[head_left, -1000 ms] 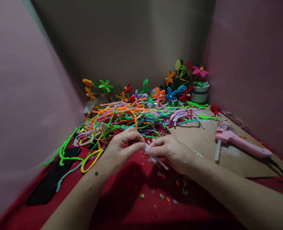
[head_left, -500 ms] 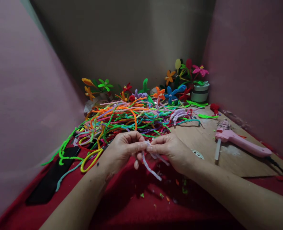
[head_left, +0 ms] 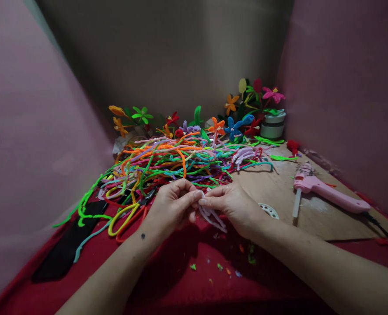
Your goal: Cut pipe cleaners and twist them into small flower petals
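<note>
A pale lilac pipe cleaner (head_left: 215,220) is bent between my two hands, its ends hanging down over the red cloth. My left hand (head_left: 180,202) pinches it between thumb and forefinger. Fingertip to fingertip with it, my right hand (head_left: 228,202) grips the same piece, also in a pinch. The part under the fingertips is hidden. Just behind my hands lies a heap of many-coloured pipe cleaners (head_left: 161,157), with a bundle of short lilac pieces (head_left: 244,156) on its right side.
A pink glue gun (head_left: 331,194) rests on a wooden board (head_left: 281,183) at right, its cord trailing off. Beside my right wrist is a white perforated disc (head_left: 268,211). Yellow-handled scissors (head_left: 124,218) and a black strip (head_left: 67,245) lie left. Pipe-cleaner flowers (head_left: 233,128) stand behind.
The lilac pipe cleaner has been bent round, and its loose end has swung in beside the other strand. Both hands stay close together. The view has shifted slightly.
</note>
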Motion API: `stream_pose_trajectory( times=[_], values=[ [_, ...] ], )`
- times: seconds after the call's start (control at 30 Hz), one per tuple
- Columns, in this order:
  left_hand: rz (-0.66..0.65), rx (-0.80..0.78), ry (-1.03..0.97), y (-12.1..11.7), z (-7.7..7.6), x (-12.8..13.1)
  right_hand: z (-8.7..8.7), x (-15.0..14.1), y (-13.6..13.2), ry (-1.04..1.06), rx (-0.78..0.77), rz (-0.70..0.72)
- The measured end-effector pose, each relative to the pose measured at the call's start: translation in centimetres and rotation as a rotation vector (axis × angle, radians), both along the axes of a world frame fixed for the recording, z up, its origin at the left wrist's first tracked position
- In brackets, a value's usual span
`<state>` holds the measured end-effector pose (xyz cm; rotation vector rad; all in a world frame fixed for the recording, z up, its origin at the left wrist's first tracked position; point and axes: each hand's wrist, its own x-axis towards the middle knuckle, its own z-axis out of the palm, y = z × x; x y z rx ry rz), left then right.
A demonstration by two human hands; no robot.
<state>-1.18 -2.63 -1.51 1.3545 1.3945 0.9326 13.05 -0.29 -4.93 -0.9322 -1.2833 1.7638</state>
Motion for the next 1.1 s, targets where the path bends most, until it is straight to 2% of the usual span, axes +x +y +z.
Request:
stream_pose_trajectory(
  times=[0.1, 0.23, 0.33, 0.47, 0.57, 0.67, 0.83, 0.9, 1.03, 1.1],
  values=[
    [0.000, 0.027, 0.019, -0.2, 0.4, 0.2, -0.3, 0.0, 0.0, 0.022, -0.014, 0.048],
    [0.034, 0.091, 0.033, -0.2, 0.3, 0.4, -0.4, 0.0, 0.0, 0.079, -0.105, 0.133],
    [0.015, 0.114, 0.033, -0.1, 0.0, 0.2, -0.1, 0.0, 0.0, 0.030, -0.100, 0.074],
    [-0.060, 0.071, 0.051, 0.0, 0.0, 0.0, 0.1, -0.1, -0.1, -0.012, -0.052, 0.038],
    [0.000, 0.079, 0.059, -0.1, 0.1, 0.1, 0.1, -0.2, -0.1, 0.011, -0.063, 0.066],
    [0.065, 0.113, 0.022, 0.1, 0.0, 0.2, 0.0, -0.2, -0.2, 0.028, -0.137, 0.122],
    [0.077, 0.181, -0.012, 0.6, -0.4, -0.4, 0.1, -0.2, -0.3, 0.028, -0.205, 0.123],
    [0.054, 0.152, -0.057, 0.7, -0.4, -0.7, 0.1, -0.2, -0.3, 0.028, -0.211, 0.096],
    [-0.060, -0.048, -0.187, 0.7, -0.7, -0.8, 0.1, -0.3, -0.4, 0.017, -0.165, 0.094],
    [-0.066, -0.089, -0.219, 0.7, -1.0, -0.6, 0.3, -0.3, -0.5, 0.003, -0.126, 0.081]
  ],
)
